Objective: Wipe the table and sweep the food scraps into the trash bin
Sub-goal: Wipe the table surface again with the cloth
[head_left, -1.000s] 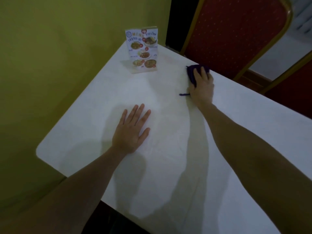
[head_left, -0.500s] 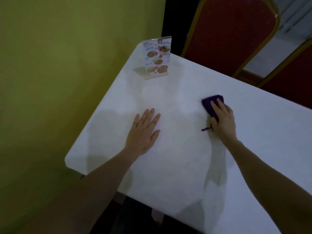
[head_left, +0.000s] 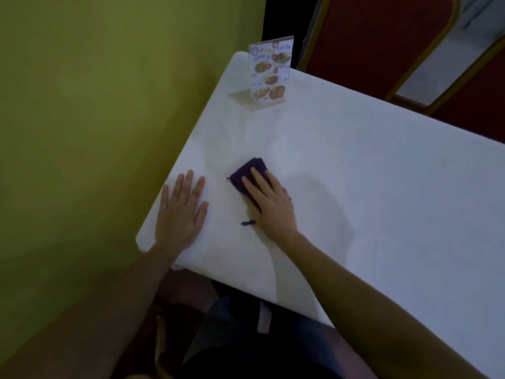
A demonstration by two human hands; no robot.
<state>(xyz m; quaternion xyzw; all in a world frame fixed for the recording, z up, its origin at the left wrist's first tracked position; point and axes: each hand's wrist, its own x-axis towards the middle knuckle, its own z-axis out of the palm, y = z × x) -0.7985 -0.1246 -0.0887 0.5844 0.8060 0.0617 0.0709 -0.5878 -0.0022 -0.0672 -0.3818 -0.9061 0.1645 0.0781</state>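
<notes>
head view: right hand (head_left: 270,206) presses cloth (head_left: 247,170), left hand (head_left: 180,214) flat on table (head_left: 382,187), fingers (head_left: 188,183) straight.

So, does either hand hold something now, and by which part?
Nothing is gripped. The right hand presses flat on the near part of the purple cloth, fingers straight; the left hand rests flat on the table.

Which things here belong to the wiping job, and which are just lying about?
In the job: table; cloth; right hand, pressing flat on the cloth; left hand, flat on the table.
Lying about: menu stand; chair; wall.
</notes>
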